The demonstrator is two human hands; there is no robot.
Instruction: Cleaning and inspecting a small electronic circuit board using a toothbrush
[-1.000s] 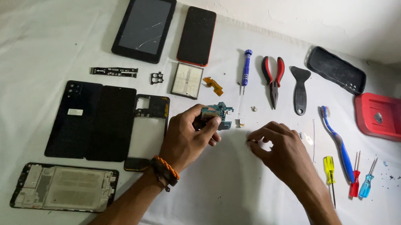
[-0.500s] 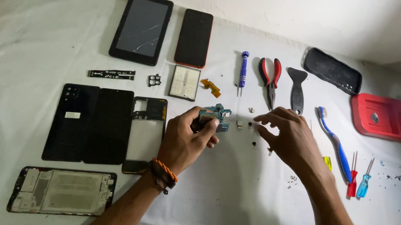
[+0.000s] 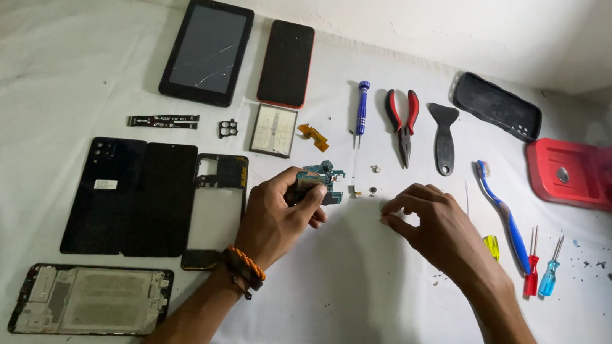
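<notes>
A small green circuit board [image 3: 319, 179] is pinched between thumb and fingers of the left hand [image 3: 278, 211], held just above the white cloth [image 3: 42, 65] near the table's middle. The right hand [image 3: 434, 229] is hovering to the right of it, fingertips pressed together; whether anything tiny is held between them cannot be told. Two small loose parts [image 3: 365, 192] are seen on the cloth between the hands.

Left of the board, a phone mid-frame [image 3: 215, 212] is laid beside a black back cover [image 3: 130, 198], which bears a small white rectangular label on its left half. Below these, a display frame [image 3: 92, 300] is laid flat. Above, a cracked tablet [image 3: 207, 49], a red-edged phone [image 3: 286, 62], a black flex strip [image 3: 163, 121] with white print, and a pale rectangular battery [image 3: 274, 130] are set out.

Along the top right, a blue screwdriver [image 3: 361, 109], red pliers [image 3: 402, 121], a black scraper [image 3: 444, 138] and a black case [image 3: 496, 105] are ranged. A red tray [image 3: 582, 176], a blue toothbrush [image 3: 504, 218] and small drivers [image 3: 542, 268] are placed at far right.
</notes>
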